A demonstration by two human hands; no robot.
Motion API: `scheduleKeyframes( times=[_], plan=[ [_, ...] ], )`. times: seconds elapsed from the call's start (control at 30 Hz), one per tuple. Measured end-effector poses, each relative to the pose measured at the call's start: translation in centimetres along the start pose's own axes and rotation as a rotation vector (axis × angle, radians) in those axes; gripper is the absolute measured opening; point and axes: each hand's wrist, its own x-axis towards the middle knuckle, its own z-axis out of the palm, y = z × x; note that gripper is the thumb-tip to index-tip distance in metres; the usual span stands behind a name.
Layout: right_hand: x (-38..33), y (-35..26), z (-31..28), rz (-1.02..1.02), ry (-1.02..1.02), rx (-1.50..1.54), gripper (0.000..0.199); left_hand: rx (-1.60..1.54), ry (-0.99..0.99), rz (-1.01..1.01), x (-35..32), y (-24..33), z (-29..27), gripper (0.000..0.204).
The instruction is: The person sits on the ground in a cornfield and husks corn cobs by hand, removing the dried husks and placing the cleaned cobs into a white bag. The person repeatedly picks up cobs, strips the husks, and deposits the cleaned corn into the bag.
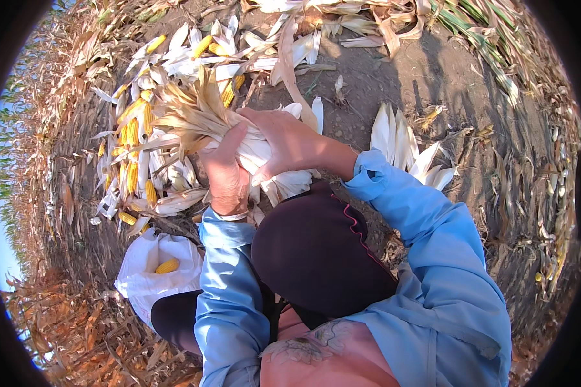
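Both my hands are closed around a thick bundle of pale corn husks [257, 151], just beyond my dark-clad knee. My left hand [227, 175] grips it from the near left side, thumb up along it. My right hand [289, 138] wraps over its far right side. Dry tan tips of the bundle fan out to the upper left. Whether a cob lies inside the bundle is hidden. Close to my left hand is a heap of yellow corn cobs [132, 138] mixed with peeled white husks.
A white sack [135, 267] stands open at my left knee, with a yellow cob [168, 266] showing in its mouth. More loose husks [400, 142] lie on the bare soil [361, 84] to the right. Dry stalks [39, 161] line the left; green leaves [478, 32] lie at the far right.
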Motion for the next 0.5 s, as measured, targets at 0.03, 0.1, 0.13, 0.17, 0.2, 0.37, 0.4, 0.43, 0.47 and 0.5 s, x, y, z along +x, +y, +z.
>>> scheduleKeyframes(
  times=[0.03,0.1,0.13,0.17,0.2,0.37,0.4,0.43,0.47,0.5],
  plan=[
    [-0.2,-0.2,-0.6,-0.046,0.025,-0.041,0.11,-0.014,0.005,0.017,-0.1,0.0,0.3,0.035],
    [-0.4,-0.7,-1.8,-0.13,0.078,-0.132,0.105,-0.047,0.006,0.046,-0.2,-0.2,0.8,0.037],
    [-0.4,-0.9,-2.2,-0.138,0.082,-0.102,0.096,-0.066,0.021,0.041,-0.2,-0.2,1.0,0.042],
    [-0.7,-1.4,-2.6,-0.068,0.036,-0.056,0.091,-0.066,0.046,0.04,-0.5,-0.2,1.3,0.043],
    [-1.4,-1.9,-3.1,0.003,-0.01,-0.016,0.087,-0.073,0.068,0.038,-1.0,-0.6,1.8,0.045],
    [-3.4,-4.2,-1.3,0.219,0.032,0.012,0.062,0.022,0.171,0.101,-3.2,-0.4,2.9,0.041],
    [-3.5,-4.6,-1.2,0.241,0.031,0.018,0.061,0.022,0.185,0.104,-3.4,-0.2,3.0,0.041],
    [-3.7,-5.0,-1.2,0.263,0.031,0.024,0.06,0.022,0.198,0.107,-3.8,0.0,3.3,0.04],
    [-3.7,-5.3,-1.2,0.285,0.03,0.029,0.059,0.021,0.211,0.11,-4.0,0.1,3.5,0.04],
    [-3.7,-5.4,-1.2,0.3,0.015,0.058,0.058,0.019,0.21,0.093,-4.1,0.2,3.5,0.04]
  ],
)
